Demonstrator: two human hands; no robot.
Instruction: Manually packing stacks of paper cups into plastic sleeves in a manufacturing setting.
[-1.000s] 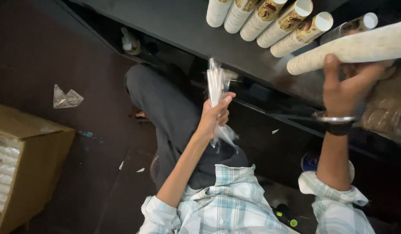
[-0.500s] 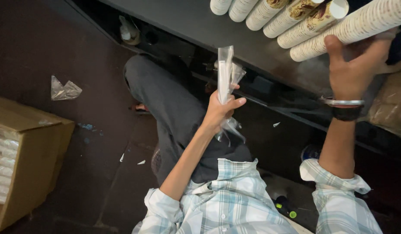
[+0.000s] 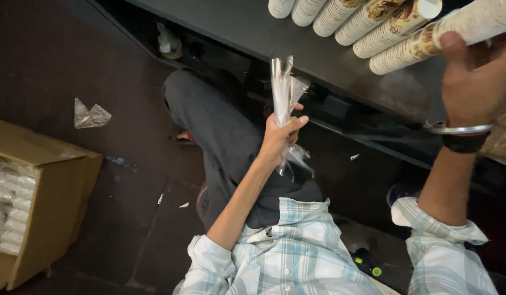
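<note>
Left hand (image 3: 280, 139) clamped on crumpled clear plastic wrapper (image 3: 282, 87), thin, glossy, held upright below front edge of dark table (image 3: 253, 27). Right hand (image 3: 474, 82) curled on long stack of paper cups (image 3: 439, 35), ribbed, printed, lying on table top near front edge; grip looks closed, though fingers partly hidden. More cup stacks (image 3: 340, 13) side by side just beyond. Open dark floor (image 3: 72, 54) at left; cardboard box (image 3: 40, 180) at floor's left edge, plastic scrap (image 3: 90, 113) nearby.
</note>
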